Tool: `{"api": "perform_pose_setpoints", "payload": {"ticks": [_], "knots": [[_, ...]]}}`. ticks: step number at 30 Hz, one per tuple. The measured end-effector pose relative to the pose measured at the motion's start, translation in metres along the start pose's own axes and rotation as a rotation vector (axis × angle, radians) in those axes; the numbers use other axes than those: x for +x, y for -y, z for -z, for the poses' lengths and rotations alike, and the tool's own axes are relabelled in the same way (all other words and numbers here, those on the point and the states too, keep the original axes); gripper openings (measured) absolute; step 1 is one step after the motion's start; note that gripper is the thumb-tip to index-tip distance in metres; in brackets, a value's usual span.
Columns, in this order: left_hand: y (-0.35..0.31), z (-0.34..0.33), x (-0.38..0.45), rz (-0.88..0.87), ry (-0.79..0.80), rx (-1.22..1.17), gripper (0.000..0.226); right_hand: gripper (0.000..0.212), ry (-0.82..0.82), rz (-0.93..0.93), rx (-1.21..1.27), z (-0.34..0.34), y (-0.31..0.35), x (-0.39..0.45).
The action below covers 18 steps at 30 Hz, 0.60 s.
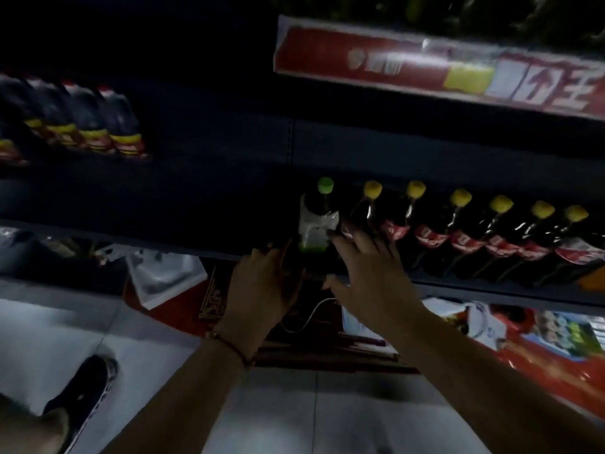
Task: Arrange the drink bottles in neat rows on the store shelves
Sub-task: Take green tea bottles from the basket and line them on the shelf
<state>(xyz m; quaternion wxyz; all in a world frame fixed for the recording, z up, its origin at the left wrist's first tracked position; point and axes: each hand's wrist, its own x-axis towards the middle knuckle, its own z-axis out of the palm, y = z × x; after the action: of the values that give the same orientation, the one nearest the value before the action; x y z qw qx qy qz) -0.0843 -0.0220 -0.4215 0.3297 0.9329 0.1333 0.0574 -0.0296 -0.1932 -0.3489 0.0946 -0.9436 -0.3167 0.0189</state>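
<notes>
Left hand (262, 283) gripping green-capped bottle (316, 221), right hand (370, 273) spread, label writing blurred

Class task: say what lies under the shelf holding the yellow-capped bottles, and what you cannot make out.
Under the shelf lie red packaging, white bags and a thin white cord on the floor. The hands and darkness hide the rest.

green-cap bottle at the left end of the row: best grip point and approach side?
Grip the green-cap bottle low on its dark body, below the white label, coming from the front and the open left. It stands upright at the shelf edge, and yellow-cap bottles crowd its right. The left hand already sits there; the right hand is spread beside it.
</notes>
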Motion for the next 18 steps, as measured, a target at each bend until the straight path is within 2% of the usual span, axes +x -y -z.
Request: {"api": "perform_pose_setpoints", "payload": {"ticks": [2,5,6,9,10,11,14,18], "knots": [[0.006,-0.026,0.012,0.099,0.018,-0.257,0.060,0.071,-0.021,0.035,-0.086,-0.016,-0.003,0.018],[0.005,-0.054,0.044,0.025,-0.027,-0.450,0.064,0.078,-0.110,0.100,-0.136,-0.028,-0.011,0.050],[0.006,-0.062,0.059,0.005,-0.041,-0.514,0.075,0.079,-0.113,0.113,-0.140,-0.029,-0.014,0.062],[0.022,-0.087,0.103,-0.013,-0.038,-0.587,0.110,0.091,0.079,0.064,-0.180,-0.035,-0.014,0.094],[0.024,-0.092,0.111,-0.026,-0.008,-0.624,0.108,0.092,0.140,0.040,-0.182,-0.037,-0.014,0.102],[0.024,-0.096,0.115,-0.057,0.012,-0.675,0.096,0.091,0.166,0.026,-0.164,-0.041,-0.015,0.107],[0.020,-0.101,0.119,-0.068,-0.035,-0.711,0.057,0.084,0.134,0.007,-0.054,-0.050,-0.017,0.113],[0.024,-0.103,0.113,-0.020,-0.067,-0.642,0.058,0.080,0.045,0.032,0.073,-0.050,-0.017,0.104]]}}
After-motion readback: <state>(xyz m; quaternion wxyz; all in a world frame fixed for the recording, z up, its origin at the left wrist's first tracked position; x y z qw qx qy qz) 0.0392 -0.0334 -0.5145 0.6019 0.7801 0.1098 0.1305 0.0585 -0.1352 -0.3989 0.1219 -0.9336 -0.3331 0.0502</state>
